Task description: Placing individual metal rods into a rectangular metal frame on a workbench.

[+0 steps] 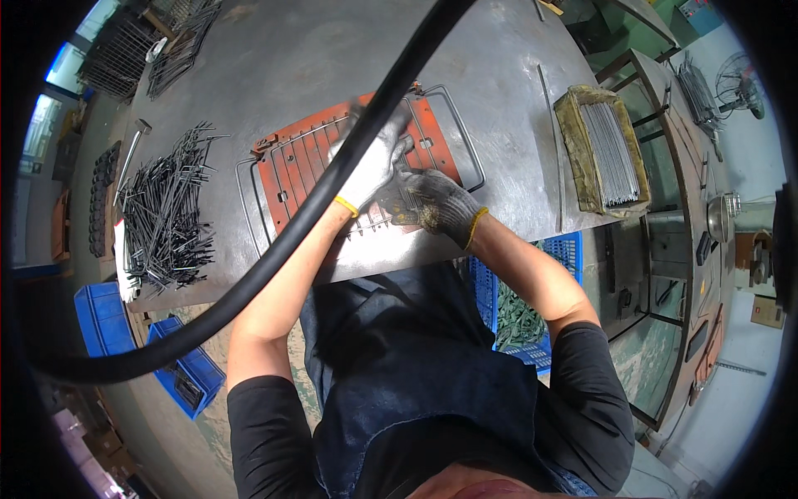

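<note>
On the metal workbench (283, 54) lies an orange plate (440, 158), a jig-like frame with thin metal rods laid across it. A bent wire loop (470, 143) sticks out beyond its right end, and another wire loop extends at the left. My left hand (374, 170), in a white glove, is over the plate's middle; its fingers are smeared by motion and partly hidden behind a thick black cable (312, 200). Close against it, my right hand (436, 204) in a dirty grey glove has its fingers curled at the near edge of the plate. What they hold is hidden.
A heap of dark metal rods (170, 216) lies at left beside a hammer (137, 137). At right stands a yellowish box (573, 145) full of straight rods (611, 154). Below the bench edge are a blue crate (568, 249) and blue bins (104, 316). Wire racks (125, 58) sit far left.
</note>
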{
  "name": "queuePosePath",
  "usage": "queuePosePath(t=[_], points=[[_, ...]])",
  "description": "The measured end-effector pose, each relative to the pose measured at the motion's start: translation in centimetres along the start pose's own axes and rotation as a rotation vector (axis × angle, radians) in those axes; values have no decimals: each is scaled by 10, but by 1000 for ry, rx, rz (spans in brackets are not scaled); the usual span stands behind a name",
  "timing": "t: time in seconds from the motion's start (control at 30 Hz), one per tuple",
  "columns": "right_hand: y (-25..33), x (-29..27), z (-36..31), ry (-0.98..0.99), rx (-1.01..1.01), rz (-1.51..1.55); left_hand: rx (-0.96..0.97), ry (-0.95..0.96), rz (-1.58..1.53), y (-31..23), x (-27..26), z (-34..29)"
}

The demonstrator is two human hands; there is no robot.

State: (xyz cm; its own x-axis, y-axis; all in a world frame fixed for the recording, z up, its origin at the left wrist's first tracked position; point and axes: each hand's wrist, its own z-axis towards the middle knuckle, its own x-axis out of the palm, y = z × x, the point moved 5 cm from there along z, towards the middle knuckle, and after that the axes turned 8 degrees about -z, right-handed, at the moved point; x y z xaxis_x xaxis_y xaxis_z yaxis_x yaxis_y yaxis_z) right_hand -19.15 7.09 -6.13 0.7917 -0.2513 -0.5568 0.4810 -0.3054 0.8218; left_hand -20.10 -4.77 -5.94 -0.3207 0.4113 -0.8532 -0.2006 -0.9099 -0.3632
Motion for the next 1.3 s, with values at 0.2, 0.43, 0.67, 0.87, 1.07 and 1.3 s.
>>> queuePosePath(t=[0.2, 0.43, 0.67, 0.87, 1.07, 1.3], points=[[-4, -11, -12, 75, 292, -582, -124, 175, -236, -11, 13, -1], [31, -75, -51, -276, 347, -508, -109, -61, 87, -22, 19, -10], [-60, -72, -42, -757, 390, -664, -4, 35, -74, -29, 8, 2], [-78, -57, -39, -777, 346, -473, 288, 241, 121, -9, 4, -25], [-85, -51, -40, -737, 191, -691, 186, 284, 96, -6, -7, -31], [-86, -54, -42, -761, 244, -548, 96, 271, 43, -12, -9, -30]])
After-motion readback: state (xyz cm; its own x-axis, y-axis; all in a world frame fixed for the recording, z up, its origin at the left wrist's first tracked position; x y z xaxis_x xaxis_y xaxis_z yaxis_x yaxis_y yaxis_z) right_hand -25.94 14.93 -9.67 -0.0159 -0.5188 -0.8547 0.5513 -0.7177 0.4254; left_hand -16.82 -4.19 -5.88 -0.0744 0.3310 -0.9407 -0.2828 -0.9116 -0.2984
